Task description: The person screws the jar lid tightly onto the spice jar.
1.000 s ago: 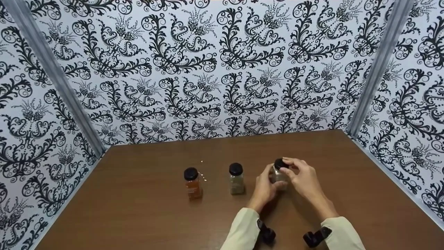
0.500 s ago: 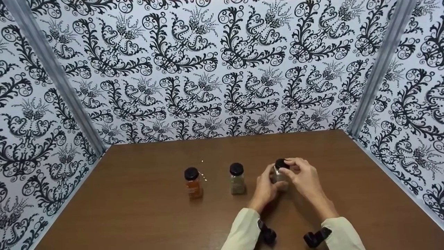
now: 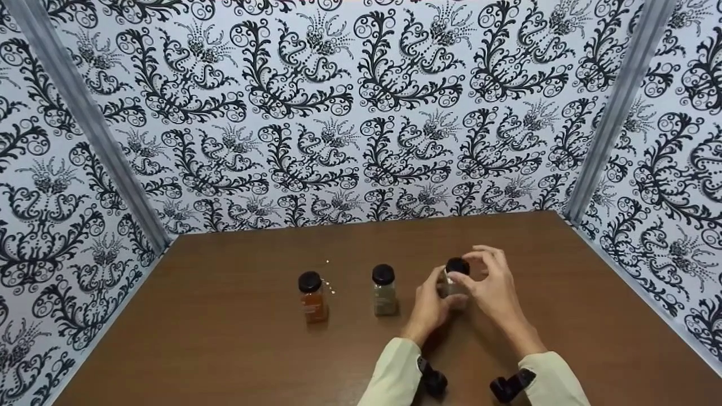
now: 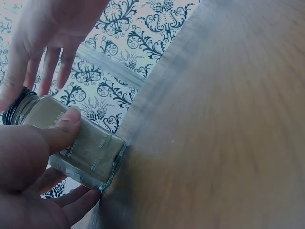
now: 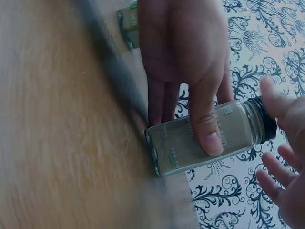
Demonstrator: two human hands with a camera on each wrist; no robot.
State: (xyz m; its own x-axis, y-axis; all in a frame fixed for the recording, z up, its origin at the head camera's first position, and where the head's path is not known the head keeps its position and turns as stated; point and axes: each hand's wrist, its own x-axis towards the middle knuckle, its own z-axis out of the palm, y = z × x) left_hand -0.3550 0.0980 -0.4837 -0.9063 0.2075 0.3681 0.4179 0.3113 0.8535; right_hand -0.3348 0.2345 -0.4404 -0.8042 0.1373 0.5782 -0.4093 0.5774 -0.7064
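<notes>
My left hand [image 3: 428, 307] grips a glass spice jar [image 5: 174, 148] of grey-brown powder by its body, its thumb lying across the printed front. The jar stands upright on the table, right of centre in the head view. On its top is a black lid [image 3: 457, 265]. My right hand [image 3: 496, 287] is beside the lid with its fingers spread and apart from it. Its thumb is at the lid's edge; in the right wrist view the thumb tip appears to touch it.
On the brown table [image 3: 237, 349], a jar of greenish-grey powder [image 3: 385, 300] stands left of the hands. Farther left is a jar of orange powder [image 3: 314, 307], also black-lidded. Small bright specks [image 3: 330, 285] lie between them. Patterned walls [image 3: 361, 113] enclose the back and sides.
My right hand's fingers have lifted off the lid and spread away from it. The left hand and all the jars have stayed in place.
</notes>
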